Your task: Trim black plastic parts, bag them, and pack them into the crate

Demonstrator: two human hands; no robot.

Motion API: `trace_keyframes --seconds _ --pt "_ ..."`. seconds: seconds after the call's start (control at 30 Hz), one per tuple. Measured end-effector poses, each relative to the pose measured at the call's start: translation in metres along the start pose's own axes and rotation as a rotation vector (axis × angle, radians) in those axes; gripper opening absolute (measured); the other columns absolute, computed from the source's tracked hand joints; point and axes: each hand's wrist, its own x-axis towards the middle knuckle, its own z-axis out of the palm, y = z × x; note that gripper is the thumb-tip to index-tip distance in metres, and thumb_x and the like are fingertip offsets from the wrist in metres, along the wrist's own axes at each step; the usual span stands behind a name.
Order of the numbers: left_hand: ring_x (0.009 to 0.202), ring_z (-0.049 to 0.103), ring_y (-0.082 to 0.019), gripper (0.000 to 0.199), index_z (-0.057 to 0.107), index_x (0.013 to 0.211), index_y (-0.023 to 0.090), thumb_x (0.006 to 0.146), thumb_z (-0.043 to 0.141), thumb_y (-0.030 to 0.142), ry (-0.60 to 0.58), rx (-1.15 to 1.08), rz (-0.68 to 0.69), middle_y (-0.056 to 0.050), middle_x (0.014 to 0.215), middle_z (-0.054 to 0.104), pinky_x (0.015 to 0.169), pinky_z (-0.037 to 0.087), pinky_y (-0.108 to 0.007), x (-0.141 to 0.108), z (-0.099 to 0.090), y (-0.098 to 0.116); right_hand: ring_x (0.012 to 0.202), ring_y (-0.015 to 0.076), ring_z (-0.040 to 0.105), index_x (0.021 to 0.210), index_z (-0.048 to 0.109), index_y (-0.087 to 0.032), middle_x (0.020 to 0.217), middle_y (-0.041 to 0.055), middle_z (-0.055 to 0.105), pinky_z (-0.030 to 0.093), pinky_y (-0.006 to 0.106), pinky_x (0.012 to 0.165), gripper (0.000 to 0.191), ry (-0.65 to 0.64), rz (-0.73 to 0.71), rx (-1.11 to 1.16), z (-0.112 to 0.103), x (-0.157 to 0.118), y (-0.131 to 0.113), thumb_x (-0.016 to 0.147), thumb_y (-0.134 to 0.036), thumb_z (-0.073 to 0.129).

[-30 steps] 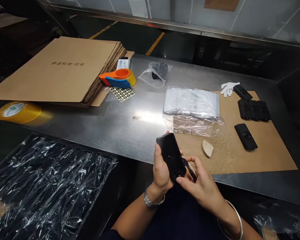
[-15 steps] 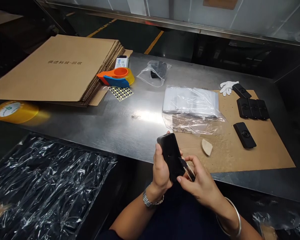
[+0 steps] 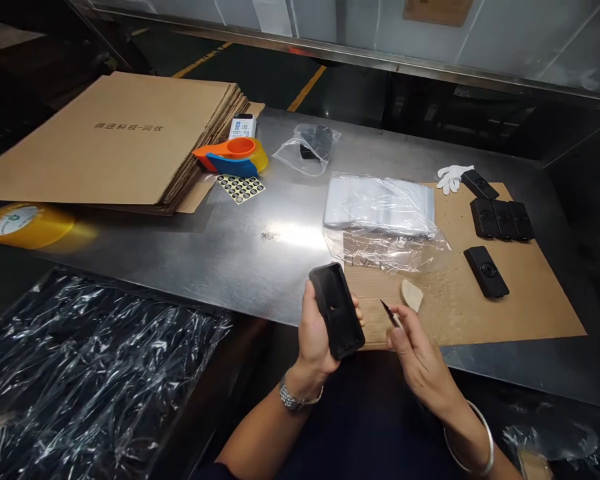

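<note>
A hollow black plastic housing (image 3: 336,310) rests in my left hand (image 3: 315,333), its open inner side facing up, with fingers wrapped round its edges. My right hand (image 3: 417,353) is closed on a small knife (image 3: 392,313) with a dark pointed blade, held a little to the right of the housing and apart from it. Below the knife's tip lies a brown cardboard sheet (image 3: 530,313). A beige wedge-shaped piece (image 3: 411,295) lies on that sheet just beyond my right hand. Farther right, a similar black housing (image 3: 486,271) lies on the cardboard.
Several black housings (image 3: 503,219) and a white glove (image 3: 454,179) sit at the far right. Clear plastic bags (image 3: 380,203) lie mid-table. On the left are stacked flat cartons (image 3: 130,140), a tape dispenser (image 3: 233,157), a sticker sheet (image 3: 240,188) and a tape roll (image 3: 27,225).
My right hand has drawn the knife away from the housing, to the right. My left hand has turned the housing so its hollow inside shows more.
</note>
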Motion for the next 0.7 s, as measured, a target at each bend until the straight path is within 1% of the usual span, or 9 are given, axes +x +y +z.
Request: trace_keyframes --seconds 0.03,0.1,0.2,0.27,0.33,0.4,0.5,0.63,0.7 --pt "0.046 0.054 -0.012 0.063 0.059 0.068 0.010 0.083 0.026 0.061 0.012 -0.015 0.032 -0.006 0.058 0.058 0.043 0.045 -0.022 0.000 0.001 0.001 0.079 0.0152 0.060 0.116 0.047 -0.023 0.089 0.0033 0.062 0.045 0.025 0.069 0.028 0.031 -0.053 -0.105 -0.003 -0.004 0.000 0.093 -0.034 0.035" --pt "0.047 0.054 -0.012 0.060 0.059 0.070 0.011 0.084 0.027 0.059 0.018 -0.047 0.078 -0.005 0.060 0.058 0.045 0.046 -0.023 -0.001 0.002 0.002 0.080 0.0155 0.058 0.111 0.054 -0.024 0.089 0.0033 0.062 0.043 0.025 0.069 0.027 0.053 -0.155 -0.308 -0.007 -0.013 -0.002 0.094 -0.030 0.034" --pt "0.047 0.053 -0.013 0.063 0.059 0.068 0.010 0.081 0.027 0.063 0.007 -0.056 0.056 -0.005 0.059 0.057 0.044 0.046 -0.023 -0.002 0.003 0.000 0.068 0.0152 0.054 0.115 0.056 -0.022 0.074 0.0023 0.058 0.038 0.026 0.061 0.028 0.068 -0.281 -0.552 -0.007 -0.026 -0.007 0.093 -0.029 0.040" --pt "0.047 0.054 -0.013 0.064 0.059 0.067 0.010 0.079 0.029 0.065 -0.007 -0.055 0.047 -0.005 0.059 0.057 0.044 0.045 -0.023 -0.002 0.001 -0.001 0.063 0.0149 0.050 0.118 0.056 -0.020 0.068 0.0019 0.055 0.035 0.026 0.059 0.031 0.107 -0.342 -0.658 -0.005 -0.031 -0.009 0.092 -0.028 0.041" --pt "0.048 0.054 -0.013 0.061 0.061 0.072 0.011 0.079 0.032 0.064 -0.024 -0.062 0.082 -0.005 0.060 0.058 0.045 0.046 -0.024 -0.003 0.000 -0.003 0.061 0.0144 0.048 0.118 0.057 -0.018 0.065 0.0017 0.053 0.033 0.027 0.058 0.031 0.138 -0.375 -0.716 -0.003 -0.034 -0.011 0.092 -0.027 0.042" --pt "0.050 0.055 -0.013 0.056 0.062 0.081 0.013 0.079 0.036 0.062 -0.042 -0.071 0.133 -0.004 0.063 0.058 0.047 0.047 -0.024 -0.003 -0.001 -0.004 0.060 0.0139 0.047 0.116 0.059 -0.017 0.064 0.0016 0.052 0.032 0.027 0.058 0.031 0.149 -0.386 -0.739 -0.002 -0.034 -0.011 0.092 -0.026 0.041" --pt "0.052 0.056 -0.014 0.056 0.062 0.095 0.013 0.079 0.038 0.062 -0.067 -0.064 0.178 -0.003 0.064 0.058 0.048 0.047 -0.024 -0.004 -0.002 -0.005 0.058 0.0132 0.047 0.115 0.060 -0.017 0.062 0.0012 0.051 0.032 0.026 0.058 0.031 0.161 -0.393 -0.755 -0.002 -0.034 -0.012 0.093 -0.026 0.040" --pt "0.054 0.057 -0.014 0.057 0.052 0.119 0.021 0.080 0.038 0.060 -0.109 -0.051 0.248 -0.002 0.066 0.058 0.050 0.048 -0.025 -0.006 -0.002 -0.007 0.057 0.0126 0.047 0.114 0.061 -0.017 0.060 0.0012 0.051 0.032 0.026 0.057 0.032 0.147 -0.387 -0.766 -0.003 -0.034 -0.013 0.093 -0.026 0.039" --pt "0.054 0.057 -0.014 0.060 0.046 0.125 0.022 0.080 0.039 0.060 -0.112 -0.043 0.269 -0.002 0.066 0.058 0.050 0.048 -0.025 -0.008 -0.002 -0.007 0.057 0.0125 0.047 0.114 0.061 -0.017 0.061 0.0014 0.052 0.033 0.026 0.057 0.032 0.143 -0.384 -0.755 -0.003 -0.035 -0.013 0.093 -0.026 0.038"
